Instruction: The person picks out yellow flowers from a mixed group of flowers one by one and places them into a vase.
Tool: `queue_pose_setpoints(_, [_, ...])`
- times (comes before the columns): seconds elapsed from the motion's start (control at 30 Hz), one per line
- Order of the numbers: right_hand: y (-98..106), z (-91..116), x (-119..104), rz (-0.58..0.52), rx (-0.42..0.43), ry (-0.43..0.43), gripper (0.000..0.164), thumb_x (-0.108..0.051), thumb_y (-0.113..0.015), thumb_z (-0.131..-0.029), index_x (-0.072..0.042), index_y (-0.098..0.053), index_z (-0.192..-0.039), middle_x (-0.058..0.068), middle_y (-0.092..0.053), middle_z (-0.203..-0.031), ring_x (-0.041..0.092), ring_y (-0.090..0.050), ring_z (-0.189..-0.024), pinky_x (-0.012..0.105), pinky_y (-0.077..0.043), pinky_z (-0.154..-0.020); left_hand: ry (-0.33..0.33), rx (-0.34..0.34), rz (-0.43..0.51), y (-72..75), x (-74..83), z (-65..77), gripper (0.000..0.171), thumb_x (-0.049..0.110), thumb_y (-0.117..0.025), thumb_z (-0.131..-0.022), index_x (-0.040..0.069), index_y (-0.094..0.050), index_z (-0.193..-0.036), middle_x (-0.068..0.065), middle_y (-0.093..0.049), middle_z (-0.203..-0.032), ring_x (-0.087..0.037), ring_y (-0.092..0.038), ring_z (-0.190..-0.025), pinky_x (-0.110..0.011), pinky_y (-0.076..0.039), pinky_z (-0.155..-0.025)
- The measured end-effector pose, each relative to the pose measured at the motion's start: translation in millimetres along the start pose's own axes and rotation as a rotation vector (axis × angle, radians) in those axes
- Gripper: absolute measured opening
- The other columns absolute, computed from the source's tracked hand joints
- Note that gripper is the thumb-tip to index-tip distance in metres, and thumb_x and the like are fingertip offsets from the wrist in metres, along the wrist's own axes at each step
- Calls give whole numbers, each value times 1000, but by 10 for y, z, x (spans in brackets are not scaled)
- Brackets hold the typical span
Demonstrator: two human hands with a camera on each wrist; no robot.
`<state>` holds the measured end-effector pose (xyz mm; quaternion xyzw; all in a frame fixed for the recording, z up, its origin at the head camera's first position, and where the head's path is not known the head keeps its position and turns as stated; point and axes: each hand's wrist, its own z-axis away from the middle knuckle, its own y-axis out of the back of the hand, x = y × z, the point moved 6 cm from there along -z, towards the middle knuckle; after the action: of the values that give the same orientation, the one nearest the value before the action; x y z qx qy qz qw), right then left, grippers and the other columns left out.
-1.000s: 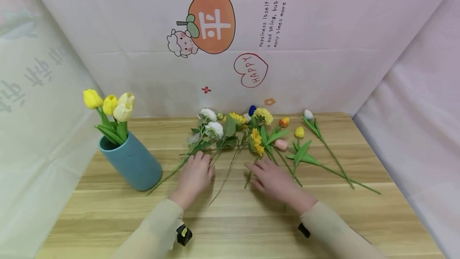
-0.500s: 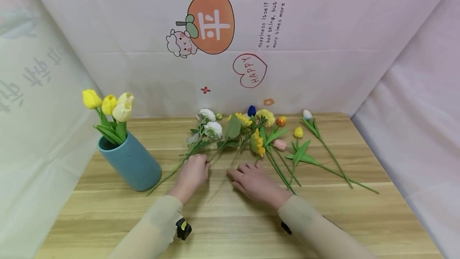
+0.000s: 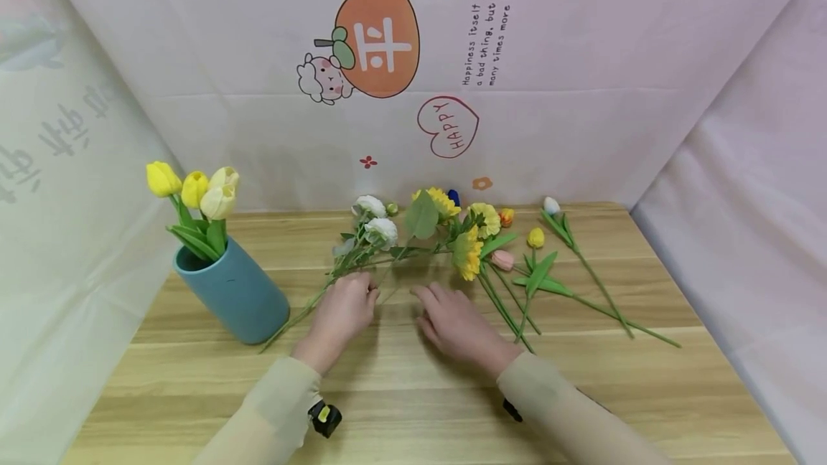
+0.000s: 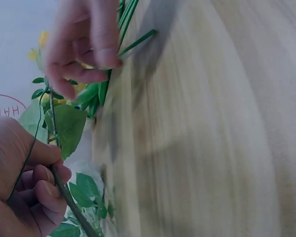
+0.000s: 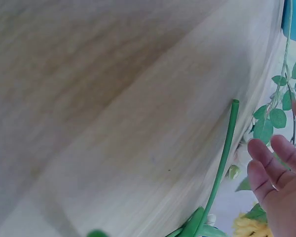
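In the head view my left hand is at the table's middle, beside the white flowers. The left wrist view shows its thumb and fingers pinching a green flower stem. That stem runs up past a broad leaf toward yellow sunflowers; overlapping stems hide where it joins them. My right hand hovers just right of the left, below the sunflowers. Its fingers are loosely bent in the right wrist view, with nothing visible between them. A white-flower stem passes behind the left hand.
A blue vase with yellow and cream tulips leans at left. Several loose tulips, among them a pink one and a white one, lie at right on the wooden table. A printed white cloth stands behind.
The right hand has moved left toward the left hand. The sunflowers and their leaf have lifted and shifted, and the long brown stem end between the hands is no longer on the table.
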<state>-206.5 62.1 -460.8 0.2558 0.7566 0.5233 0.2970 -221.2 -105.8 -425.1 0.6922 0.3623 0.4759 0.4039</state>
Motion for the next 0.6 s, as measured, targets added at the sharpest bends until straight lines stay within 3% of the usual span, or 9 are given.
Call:
queue_pose_setpoints(0.2, [92, -32, 5, -36, 99, -12, 49, -12, -60, -93, -8, -41, -137, 4, -60, -102, 16, -57, -85, 37, -52, -67, -16, -19, 13, -49, 24, 39, 9, 14, -69, -89, 13, -64, -82, 0, -63, -76, -18, -61, -67, -38, -53, -58])
queue_pose_setpoints(0.37, [129, 6, 80, -81, 137, -76, 42, -7, -61, -91, -6, -43, -129, 4, -60, -93, 14, -56, -74, 35, -53, -62, -33, -5, 8, -84, 5, 67, 11, 12, -70, -88, 13, -63, -79, 0, -63, -75, -18, -62, -67, -39, -53, -58])
queue_pose_setpoints(0.6, [52, 92, 211, 4, 120, -161, 64, -10, -61, -91, -12, -31, -148, 8, -68, -103, 10, -52, -54, 29, -46, -45, -23, -74, 3, -162, -55, 109, 11, 11, -68, -88, 13, -63, -78, 0, -63, -76, -18, -61, -69, -37, -53, -60])
